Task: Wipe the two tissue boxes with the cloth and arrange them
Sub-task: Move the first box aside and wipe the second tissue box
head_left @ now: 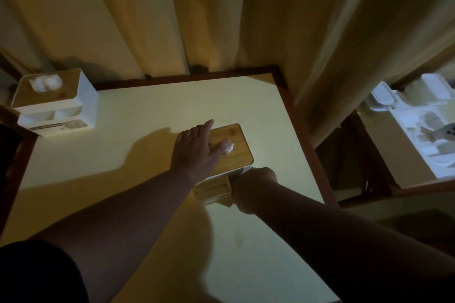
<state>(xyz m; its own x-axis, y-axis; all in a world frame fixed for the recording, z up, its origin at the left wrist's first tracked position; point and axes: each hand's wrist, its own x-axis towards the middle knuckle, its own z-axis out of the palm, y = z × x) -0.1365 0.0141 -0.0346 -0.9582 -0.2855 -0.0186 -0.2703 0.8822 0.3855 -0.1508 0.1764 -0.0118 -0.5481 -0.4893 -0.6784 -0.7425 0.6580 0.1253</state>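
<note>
Landmark = the near tissue box [231, 147], bamboo lid, white body, sitting mid-counter.

Far left of it, at the counter's [138, 110] back-left corner: the second tissue box [54, 101], w/ a tissue tuft poking up thru its bamboo top and small open compartments on the near side. Well apart from the near box, nobody touching it. Prob. parked out of the way so there's free room to work on one box at a time.

Left hand [197, 150] lies flat on the near box's lid, fingers straight and spread, covering the slot where a bit of white tissue shows by the fingertips. Grip there is released, just pressing down; looks like it's pinning the box so it doesn't slide while the other side gets rubbed.

Right hand [253, 187] is at the near-right corner of the same box, fingers curled and clenched on a yellowish cloth [214, 189] pressed against the box's near side wall. Cloth is folded into a pad, which prob. gives a firm wiping face. Dim light, so exact finger lay is hard to read.

Judgement: step in hand = wiping side of the near box; the other box and the arranging seem not yet done.

Right of the box, past the counter edge and curtain [320, 32]: a lower surface w/ white containers [394, 98], not part of the job.
</note>
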